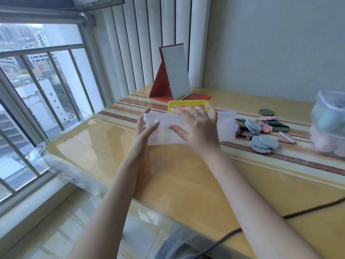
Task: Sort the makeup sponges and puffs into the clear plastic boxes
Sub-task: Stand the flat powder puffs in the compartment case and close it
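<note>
- at a yellow striped table (186, 184) beside a barred window (37, 90): frosted clear plastic box (226, 126) with a yellow handle (186, 104), held over the tabletop by two bare hands.
- left hand (144, 130) gripping the box's left end, thumb on the near face, fingers curled around the far edge.
- right hand (197, 126) spread over the top and front of the box, fingers fairly straight, thumb pressed to the near face, a ring on one finger.
- just right of the box: loose pile of puffs (261, 128) on the table, round grey-blue, dark green and pink ones, plus a pink wedge sponge (285, 137).
- at the far right edge: blurred stack of clear boxes (329, 126) filled with teal and pink sponges.
- behind the held box: red folding mirror (175, 73) standing upright against white vertical blinds (149, 43).
- near the lower right: dark cable (280, 217) trailing across the table's edge.
</note>
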Action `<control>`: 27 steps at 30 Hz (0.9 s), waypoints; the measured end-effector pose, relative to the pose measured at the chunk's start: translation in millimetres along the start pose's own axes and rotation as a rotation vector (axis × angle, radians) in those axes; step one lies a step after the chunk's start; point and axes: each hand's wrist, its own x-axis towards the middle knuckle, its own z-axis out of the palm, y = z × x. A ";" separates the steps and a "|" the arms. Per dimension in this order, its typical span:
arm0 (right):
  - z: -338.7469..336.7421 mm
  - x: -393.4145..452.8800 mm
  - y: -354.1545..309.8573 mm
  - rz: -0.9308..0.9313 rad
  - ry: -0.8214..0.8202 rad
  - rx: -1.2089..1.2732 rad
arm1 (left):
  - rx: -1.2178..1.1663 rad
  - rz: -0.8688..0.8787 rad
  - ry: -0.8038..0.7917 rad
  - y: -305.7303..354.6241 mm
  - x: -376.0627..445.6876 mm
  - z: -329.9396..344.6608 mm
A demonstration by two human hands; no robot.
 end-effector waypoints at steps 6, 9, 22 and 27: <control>14.4 5.4 -6.9 -0.011 0.077 -0.049 | -0.071 -0.032 0.001 -0.3 -1.3 1.4; 12.9 6.3 -8.4 0.008 0.070 -0.063 | -0.099 -0.058 0.004 -1.4 1.5 -1.4; 7.2 9.3 -4.2 -0.070 -0.002 -0.023 | -0.182 -0.104 -0.014 1.0 4.9 -7.6; -7.7 -1.0 36.8 0.004 0.030 -0.036 | -0.199 -0.122 -0.003 3.4 4.9 -13.7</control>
